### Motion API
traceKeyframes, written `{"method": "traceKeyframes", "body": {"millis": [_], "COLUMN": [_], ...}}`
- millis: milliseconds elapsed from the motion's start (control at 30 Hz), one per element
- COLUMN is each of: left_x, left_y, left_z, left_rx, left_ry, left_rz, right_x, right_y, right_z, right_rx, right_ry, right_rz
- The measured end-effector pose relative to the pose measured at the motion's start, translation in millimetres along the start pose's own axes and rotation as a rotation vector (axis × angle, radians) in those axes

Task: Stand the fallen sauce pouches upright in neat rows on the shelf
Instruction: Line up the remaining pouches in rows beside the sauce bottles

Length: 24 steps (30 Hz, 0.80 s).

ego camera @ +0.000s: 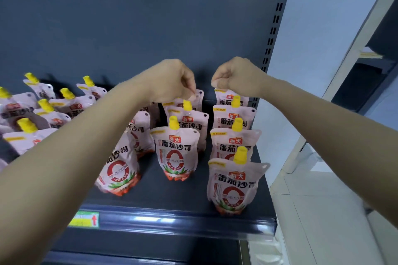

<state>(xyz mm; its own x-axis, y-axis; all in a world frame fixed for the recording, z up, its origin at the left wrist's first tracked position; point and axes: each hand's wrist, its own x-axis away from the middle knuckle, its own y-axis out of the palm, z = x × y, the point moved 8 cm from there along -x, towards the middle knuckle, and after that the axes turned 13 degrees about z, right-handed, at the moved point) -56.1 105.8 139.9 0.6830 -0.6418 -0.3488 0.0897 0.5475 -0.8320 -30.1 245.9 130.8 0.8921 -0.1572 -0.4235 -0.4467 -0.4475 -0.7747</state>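
Note:
Pink sauce pouches with yellow caps stand on a dark shelf [172, 196]. At the right, several stand upright in a row, the front pouch [233, 187] nearest the edge. A middle row has an upright pouch [175, 153] in front. My left hand [172, 80] pinches the top of the rearmost middle-row pouch [199, 95]. Fingers of my right hand [233, 75] curl round the top of the rearmost right-row pouch [226, 97], hiding its cap. At the left, several pouches [53, 112] lean or lie in a loose heap. My left forearm hides part of another row.
The dark back panel [129, 28] rises behind the pouches. A slotted upright [272, 32] marks the shelf's right end. The front rail carries a green price label [86, 218]. A white shelving frame [336, 84] and a tiled floor [323, 221] lie to the right.

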Motion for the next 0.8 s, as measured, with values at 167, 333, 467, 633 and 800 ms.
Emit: {"method": "traceKeyframes", "body": {"millis": [167,333,467,633,800], "left_x": [31.2,59.4,66.7,74.2,92.8], "left_y": [-7.0,15.9,37.4,43.6,38.2], "left_z": [-26.4,-47.5,-57.9,-65.2,-69.2], "left_rx": [0.071,0.052,-0.032,-0.018,-0.026], "left_ry": [-0.081,-0.137,-0.118,-0.114,-0.093], "left_rz": [-0.063,-0.235,-0.258,-0.285,-0.374], "right_x": [12.2,16.9,15.9,20.3,22.5], "right_y": [35.4,61.0,72.9,82.4,86.0], "right_z": [-27.6,-37.9,-39.8,-41.3,-45.8], "right_rx": [0.046,0.166,0.243,0.327,0.451], "right_ry": [0.022,0.040,0.047,0.077,0.062], "right_rz": [-0.308,-0.416,-0.436,-0.480,-0.485]}}
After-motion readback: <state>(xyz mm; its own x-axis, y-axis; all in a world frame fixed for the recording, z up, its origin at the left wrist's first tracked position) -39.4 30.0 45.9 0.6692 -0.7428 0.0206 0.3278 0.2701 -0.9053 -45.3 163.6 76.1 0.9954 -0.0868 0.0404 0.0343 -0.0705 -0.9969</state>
